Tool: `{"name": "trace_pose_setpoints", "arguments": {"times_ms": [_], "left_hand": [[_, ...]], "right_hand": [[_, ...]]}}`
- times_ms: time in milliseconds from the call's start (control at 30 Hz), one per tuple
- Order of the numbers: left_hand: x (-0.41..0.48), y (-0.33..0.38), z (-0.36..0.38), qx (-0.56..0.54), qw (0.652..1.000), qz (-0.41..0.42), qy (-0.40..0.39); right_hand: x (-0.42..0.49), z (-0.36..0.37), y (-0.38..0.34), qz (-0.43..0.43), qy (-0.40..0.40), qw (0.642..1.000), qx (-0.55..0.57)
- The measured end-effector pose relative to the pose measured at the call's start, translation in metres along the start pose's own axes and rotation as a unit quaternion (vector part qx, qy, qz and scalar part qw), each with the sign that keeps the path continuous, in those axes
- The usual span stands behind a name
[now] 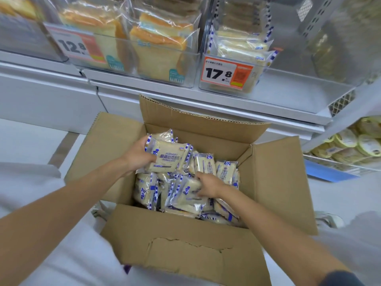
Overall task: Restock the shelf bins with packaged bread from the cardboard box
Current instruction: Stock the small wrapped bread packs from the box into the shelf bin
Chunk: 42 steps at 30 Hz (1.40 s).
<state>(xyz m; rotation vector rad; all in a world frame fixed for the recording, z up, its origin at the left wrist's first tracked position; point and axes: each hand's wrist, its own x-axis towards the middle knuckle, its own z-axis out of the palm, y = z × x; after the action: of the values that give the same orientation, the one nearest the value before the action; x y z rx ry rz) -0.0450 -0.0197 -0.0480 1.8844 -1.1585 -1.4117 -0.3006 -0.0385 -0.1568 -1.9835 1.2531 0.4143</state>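
forearms point(61, 203) bare | right sleeve point(342, 278) — dark, perhaps navy, at frame edge

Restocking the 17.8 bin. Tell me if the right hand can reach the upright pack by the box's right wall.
Probably yes: the right hand is inside the open cardboard box, just beside that upright pack, with nothing over it.

The cardboard box point(185, 254) is plain brown. Its bread packets point(169, 157) are clear over cream slices, with blue-and-white striped edges. The right price tag point(225, 74) is white and orange with black digits. The far left loaves point(158, 38) have golden-orange crusts.
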Motion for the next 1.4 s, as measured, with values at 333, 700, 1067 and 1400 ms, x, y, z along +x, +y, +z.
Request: {"name": "trace_pose_setpoints", "arguments": {"times_ms": [333, 700, 1067, 1400], "left_hand": [[-0.047, 0.109, 0.020, 0.027, 0.987, 0.158, -0.010], [-0.060, 0.269, -0.008, -0.004, 0.935, 0.347, 0.071], [0.019, 0.298, 0.009, 0.097, 0.920, 0.378, 0.037], [0.012, 0.288, 0.002, 0.489, 0.732, 0.424, 0.213]], "right_hand": [[-0.122, -0.183, -0.048, -0.065, 0.269, 0.961, -0.010], [-0.227, -0.322, -0.002, 0.000, 0.567, 0.816, -0.116], [-0.185, -0.349, 0.045, 0.001, 0.583, 0.812, -0.018], [-0.165, -0.338, 0.059, -0.005, 0.576, 0.817, 0.005]]}}
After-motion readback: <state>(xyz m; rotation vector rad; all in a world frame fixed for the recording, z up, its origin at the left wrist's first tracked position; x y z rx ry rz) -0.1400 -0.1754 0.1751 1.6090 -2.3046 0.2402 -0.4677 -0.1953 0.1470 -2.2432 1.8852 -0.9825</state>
